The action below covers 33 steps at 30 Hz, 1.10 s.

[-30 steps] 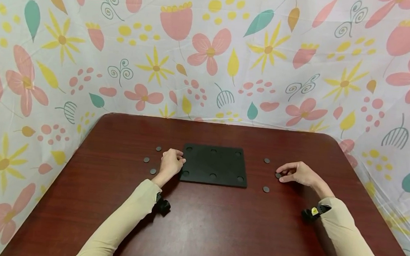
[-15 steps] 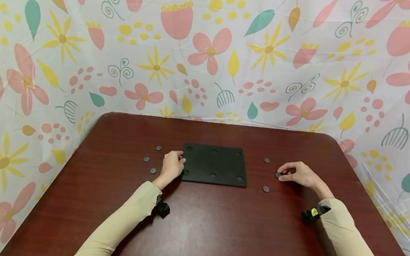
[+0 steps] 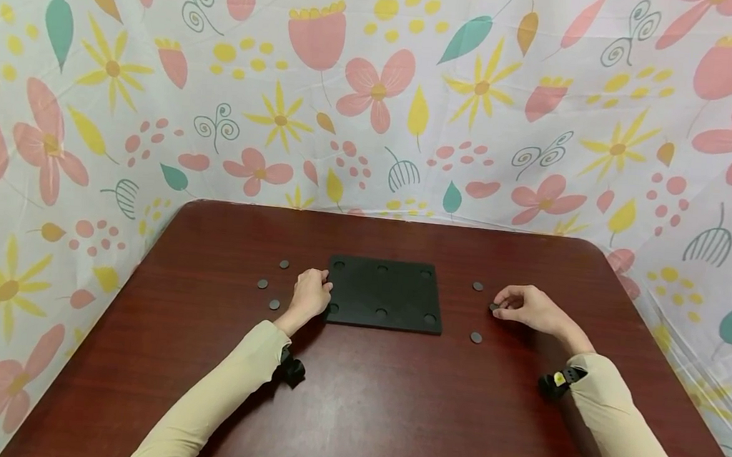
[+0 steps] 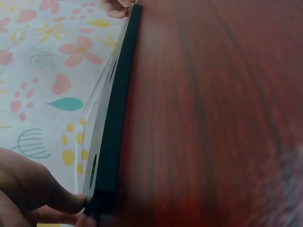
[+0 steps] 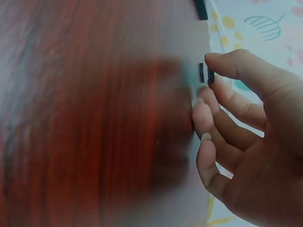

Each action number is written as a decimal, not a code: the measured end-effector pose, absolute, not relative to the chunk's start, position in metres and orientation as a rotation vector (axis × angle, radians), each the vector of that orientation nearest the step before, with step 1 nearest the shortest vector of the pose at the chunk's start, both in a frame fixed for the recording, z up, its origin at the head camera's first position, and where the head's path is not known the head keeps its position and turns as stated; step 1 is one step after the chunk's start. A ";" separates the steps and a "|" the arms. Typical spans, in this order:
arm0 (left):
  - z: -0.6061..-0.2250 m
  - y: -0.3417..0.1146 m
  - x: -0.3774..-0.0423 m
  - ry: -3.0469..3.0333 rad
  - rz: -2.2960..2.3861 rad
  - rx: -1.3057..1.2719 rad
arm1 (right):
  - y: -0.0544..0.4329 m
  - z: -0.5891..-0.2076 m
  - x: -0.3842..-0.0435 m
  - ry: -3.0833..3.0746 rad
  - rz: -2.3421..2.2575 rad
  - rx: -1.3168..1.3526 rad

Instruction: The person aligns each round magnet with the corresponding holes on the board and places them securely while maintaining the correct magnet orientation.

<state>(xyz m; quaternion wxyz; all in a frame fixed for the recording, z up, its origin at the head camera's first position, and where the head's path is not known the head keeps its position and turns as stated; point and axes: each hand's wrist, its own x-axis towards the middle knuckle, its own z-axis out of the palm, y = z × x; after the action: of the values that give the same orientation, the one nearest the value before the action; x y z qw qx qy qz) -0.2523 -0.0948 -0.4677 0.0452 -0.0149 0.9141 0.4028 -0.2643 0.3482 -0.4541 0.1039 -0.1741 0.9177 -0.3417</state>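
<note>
On the table, I see the left hand pinching the board, the right hand pinching a disc beyond the board's right side. I'd expect the disc light, stiff; grip its rim.

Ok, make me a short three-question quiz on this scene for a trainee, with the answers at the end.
1. Which hand is pinching a disc?
2. How many discs lie on the table to the left of the board? A) two B) three C) five
3. True or false: every hollow in the board is filled.

Key:
1. The right hand.
2. B, three.
3. False; the hollows in view look empty.
</note>
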 end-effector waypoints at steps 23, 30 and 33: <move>-0.463 -0.094 -0.251 2.788 1.191 -0.037 | 0.324 -0.448 -0.267 2.814 -1.034 -0.525; -0.463 -0.093 -0.251 2.773 1.168 -0.064 | 0.317 -0.447 -0.266 2.821 -1.037 -0.546; -0.463 -0.093 -0.251 2.788 1.160 -0.051 | 0.314 -0.446 -0.266 2.832 -1.045 -0.554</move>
<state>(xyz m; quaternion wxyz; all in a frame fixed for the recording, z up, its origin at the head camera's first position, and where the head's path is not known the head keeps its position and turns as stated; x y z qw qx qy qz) -0.2510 -0.0928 -0.4626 0.0606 -0.0169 0.9214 0.3835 -0.2663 0.3145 -0.4463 0.0360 -0.1803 0.9222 -0.3403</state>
